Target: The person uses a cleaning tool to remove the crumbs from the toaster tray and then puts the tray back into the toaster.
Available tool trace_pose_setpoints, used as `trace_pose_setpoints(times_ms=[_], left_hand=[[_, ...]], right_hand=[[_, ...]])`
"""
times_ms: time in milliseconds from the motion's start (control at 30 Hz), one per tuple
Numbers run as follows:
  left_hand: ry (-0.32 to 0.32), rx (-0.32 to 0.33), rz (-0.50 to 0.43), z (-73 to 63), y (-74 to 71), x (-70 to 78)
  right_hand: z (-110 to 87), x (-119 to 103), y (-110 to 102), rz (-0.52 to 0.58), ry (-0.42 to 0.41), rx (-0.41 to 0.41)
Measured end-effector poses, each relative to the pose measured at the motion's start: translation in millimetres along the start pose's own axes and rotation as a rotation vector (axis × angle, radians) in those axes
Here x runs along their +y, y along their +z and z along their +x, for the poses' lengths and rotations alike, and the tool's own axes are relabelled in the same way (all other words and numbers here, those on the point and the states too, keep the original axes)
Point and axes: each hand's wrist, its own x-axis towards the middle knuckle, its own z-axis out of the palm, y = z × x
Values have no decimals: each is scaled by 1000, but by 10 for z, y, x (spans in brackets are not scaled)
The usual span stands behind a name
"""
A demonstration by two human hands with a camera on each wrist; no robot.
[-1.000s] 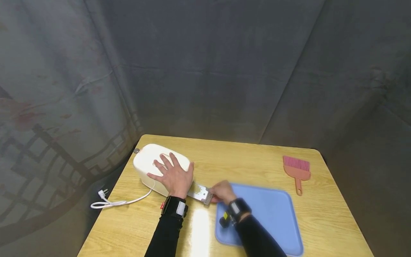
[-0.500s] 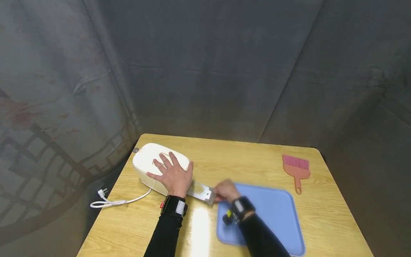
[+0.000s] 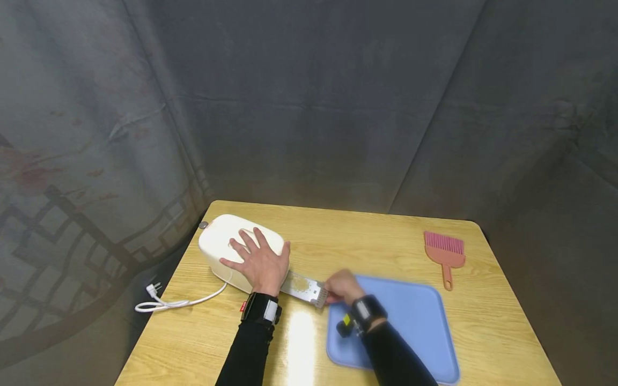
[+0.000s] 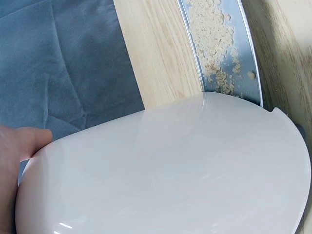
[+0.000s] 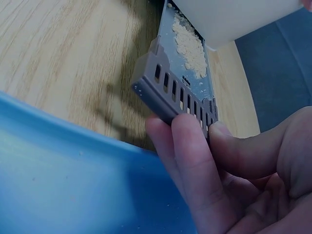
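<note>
A white toaster [image 3: 223, 231] stands at the table's left. My left hand [image 3: 262, 267] rests flat on its top, fingers spread; the left wrist view catches just part of that hand beside the toaster's smooth side [image 4: 161, 165]. Out of the toaster's right end sticks a metal crumb tray [image 3: 303, 288], partly drawn out. Pale crumbs [image 4: 209, 36] lie along it, and its inner end is hidden in the toaster. My right hand [image 3: 344, 287] pinches the tray's slotted grey end piece [image 5: 163, 92] between thumb and fingers, close over the edge of the blue tray.
The blue tray [image 3: 410, 321] lies under my right forearm. A pink brush and dustpan set [image 3: 446, 257] is at the table's right. The toaster's white cord and plug [image 3: 153, 291] reach over the left edge. A small round grey thing [image 3: 203, 225] sits by the back left corner.
My right hand has moved a little to the right, drawing the crumb tray further out of the toaster, so more crumbs show. The left hand has stayed on the toaster.
</note>
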Motion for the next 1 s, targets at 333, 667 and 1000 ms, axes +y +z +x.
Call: trace_pose_setpoints(times_ms=[333, 667, 1000], left_hand=[[2, 7, -19, 2, 9, -2], [-2, -4, -5, 6, -6, -7], [1, 0, -6, -1, -6, -12]], right_hand=[[-13, 14, -43, -18, 0, -4], [-20, 144, -166, 53, 7, -24], [-79, 208, -251, 12, 40, 11]])
